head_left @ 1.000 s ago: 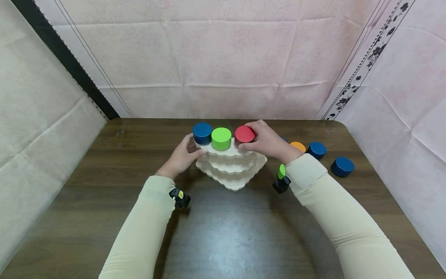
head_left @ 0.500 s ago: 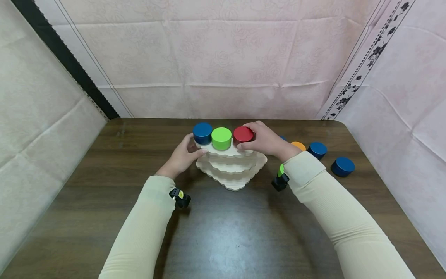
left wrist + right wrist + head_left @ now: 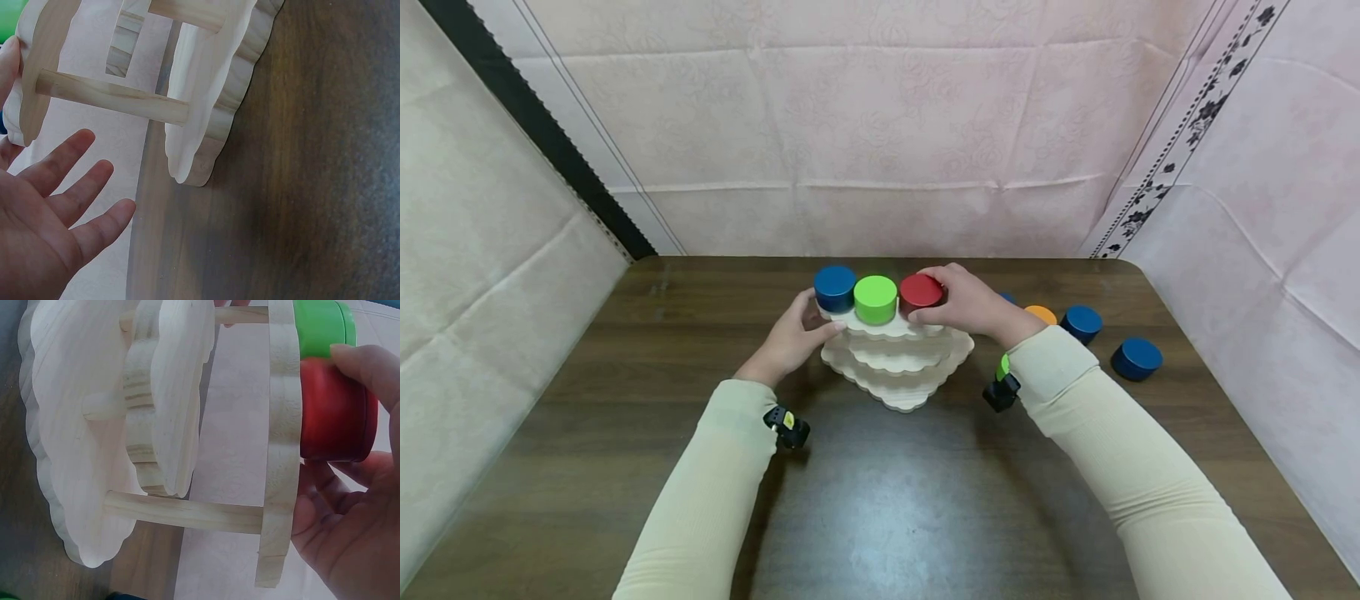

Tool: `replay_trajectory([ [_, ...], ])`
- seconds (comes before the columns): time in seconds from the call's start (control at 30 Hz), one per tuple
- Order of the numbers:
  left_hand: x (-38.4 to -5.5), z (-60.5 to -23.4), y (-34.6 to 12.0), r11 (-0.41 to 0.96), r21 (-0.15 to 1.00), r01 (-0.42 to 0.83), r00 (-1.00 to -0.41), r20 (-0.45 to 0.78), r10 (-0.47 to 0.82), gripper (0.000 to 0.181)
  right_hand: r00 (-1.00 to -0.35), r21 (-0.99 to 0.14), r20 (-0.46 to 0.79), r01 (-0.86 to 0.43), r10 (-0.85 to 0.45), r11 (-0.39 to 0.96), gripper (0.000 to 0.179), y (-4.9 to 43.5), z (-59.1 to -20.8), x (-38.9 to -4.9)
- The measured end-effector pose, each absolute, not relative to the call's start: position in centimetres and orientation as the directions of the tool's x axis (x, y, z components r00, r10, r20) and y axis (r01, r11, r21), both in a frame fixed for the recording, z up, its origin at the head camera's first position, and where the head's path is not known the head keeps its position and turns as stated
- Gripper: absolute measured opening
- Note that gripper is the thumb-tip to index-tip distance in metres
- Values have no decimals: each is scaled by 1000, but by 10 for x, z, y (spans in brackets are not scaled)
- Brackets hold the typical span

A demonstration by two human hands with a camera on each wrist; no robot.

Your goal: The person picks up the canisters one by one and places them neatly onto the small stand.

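A pale wooden three-tier stand with scalloped edges rises from the middle of the table. On its top board sit a blue round tin and a green round tin, side by side. My left hand pinches the top board's left edge between thumb and forefinger; its other fingers are spread out below the board. With thumb and fingers, my right hand grips a red round tin. The red tin's base is at the top board's surface, close beside the green one.
To the right on the table are an orange tin, a blue tin and another blue tin. Bits of further tins show around my right wrist. Wooden posts join the stand's tiers. A cloth backdrop hangs behind.
My right hand has slid the red tin a little to the left, closer to the green one. The left hand stays in place on the stand.
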State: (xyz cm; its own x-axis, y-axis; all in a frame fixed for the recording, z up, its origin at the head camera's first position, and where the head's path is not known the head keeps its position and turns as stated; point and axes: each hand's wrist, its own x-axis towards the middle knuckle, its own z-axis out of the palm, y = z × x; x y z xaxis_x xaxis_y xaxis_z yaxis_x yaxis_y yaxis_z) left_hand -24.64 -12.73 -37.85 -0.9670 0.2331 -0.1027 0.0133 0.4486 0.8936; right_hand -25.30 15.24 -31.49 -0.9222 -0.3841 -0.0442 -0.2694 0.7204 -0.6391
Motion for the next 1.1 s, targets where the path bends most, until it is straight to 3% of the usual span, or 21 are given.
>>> replay_trajectory([
  [0.27, -246, -378, -126, 445, 895, 7, -968, -106, 228, 77, -929, -646, 18, -293, -369, 705, 87, 159, -313, -245],
  [0.73, -246, -379, -127, 445, 895, 5, -968, -108, 228, 79, -911, -465, 219, -411, -348, 784, 80, 195, -325, -213],
  [0.97, -246, -379, -127, 446, 895, 5, -967, -109, 229, 80, -906, -366, 255, -415, -339, 833, 81, 212, -340, -204],
  [1.1, -246, -379, -126, 445, 895, 3, -968, -109, 227, 78, -920, -371, 219, -386, -325, 844, 83, 222, -347, -199],
])
